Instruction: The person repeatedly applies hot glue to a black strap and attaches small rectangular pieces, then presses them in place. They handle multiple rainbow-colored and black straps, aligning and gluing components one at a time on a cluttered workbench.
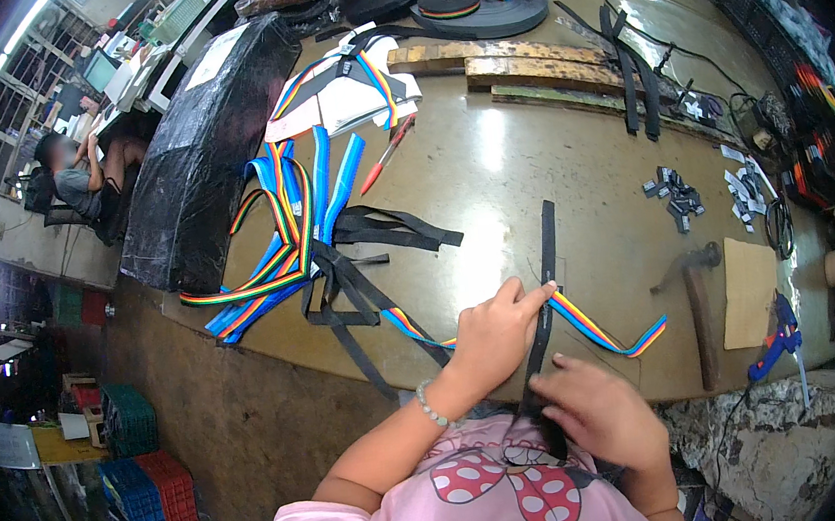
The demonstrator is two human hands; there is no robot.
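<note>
My left hand is closed in a pinch on a black strap that runs from the tabletop toward my body. A rainbow-striped ribbon crosses at the pinch; one end extends to the right, and the rest passes under my left hand. My right hand, slightly blurred, is beside the near part of the black strap with its fingers apart. Whether its fingertips touch the strap is unclear. To the left lie loose black straps, blue straps and a striped ribbon bundle.
On the right are a hammer, a cardboard piece, a blue glue gun and small dark pieces. A red pen, wooden boards and webbing rolls lie farther back. A black-wrapped package stands left; a person sits beyond.
</note>
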